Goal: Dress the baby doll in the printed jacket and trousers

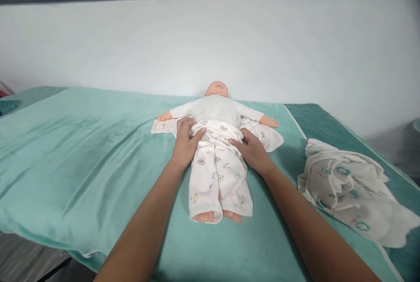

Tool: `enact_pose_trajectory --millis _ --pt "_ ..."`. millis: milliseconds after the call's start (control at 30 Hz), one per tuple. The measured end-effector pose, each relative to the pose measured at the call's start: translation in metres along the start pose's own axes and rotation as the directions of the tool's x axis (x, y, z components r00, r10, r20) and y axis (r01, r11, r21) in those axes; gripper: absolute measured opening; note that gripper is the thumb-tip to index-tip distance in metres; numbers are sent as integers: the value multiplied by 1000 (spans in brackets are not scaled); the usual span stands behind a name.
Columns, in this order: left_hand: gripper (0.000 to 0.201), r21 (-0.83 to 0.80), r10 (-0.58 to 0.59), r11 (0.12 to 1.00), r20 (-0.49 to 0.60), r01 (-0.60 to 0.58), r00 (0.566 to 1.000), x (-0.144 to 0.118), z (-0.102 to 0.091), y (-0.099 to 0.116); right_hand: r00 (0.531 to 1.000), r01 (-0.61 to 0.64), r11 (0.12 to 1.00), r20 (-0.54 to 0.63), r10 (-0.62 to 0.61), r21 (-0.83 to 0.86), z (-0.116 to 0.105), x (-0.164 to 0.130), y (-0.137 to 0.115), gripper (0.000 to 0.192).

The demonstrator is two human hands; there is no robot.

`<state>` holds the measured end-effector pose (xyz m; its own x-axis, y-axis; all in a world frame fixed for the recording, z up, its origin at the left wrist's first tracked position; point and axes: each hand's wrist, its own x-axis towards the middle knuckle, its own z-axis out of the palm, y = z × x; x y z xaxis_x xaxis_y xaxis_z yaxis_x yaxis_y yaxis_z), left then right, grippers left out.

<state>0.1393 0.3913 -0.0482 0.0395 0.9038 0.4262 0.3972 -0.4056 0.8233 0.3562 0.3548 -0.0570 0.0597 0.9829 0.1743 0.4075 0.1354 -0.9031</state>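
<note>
A baby doll (217, 89) lies on its back in the middle of the bed, head toward the wall and arms spread out. It wears a white long-sleeved top (215, 109) and white printed pants (218, 172), with its toes showing below the cuffs. My left hand (187, 142) grips the waist of the pants on the left side, thumb on top. At the right side of the waist, my right hand (251, 148) is closed on the pants too. A printed white garment (271, 135) is spread flat under the doll's arms and torso.
A crumpled white cloth with teal prints (348, 190) lies at the right. The green bedspread (82, 155) covers the bed, whose front left edge drops to a dark floor (26, 258). A white wall (131, 46) stands behind.
</note>
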Motion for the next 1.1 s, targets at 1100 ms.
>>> enact_pose_trajectory --millis 1100 --pt "23 60 40 997 155 -49 987 -54 -20 12 989 38 994 -137 -52 -104 9 -60 -23 51"
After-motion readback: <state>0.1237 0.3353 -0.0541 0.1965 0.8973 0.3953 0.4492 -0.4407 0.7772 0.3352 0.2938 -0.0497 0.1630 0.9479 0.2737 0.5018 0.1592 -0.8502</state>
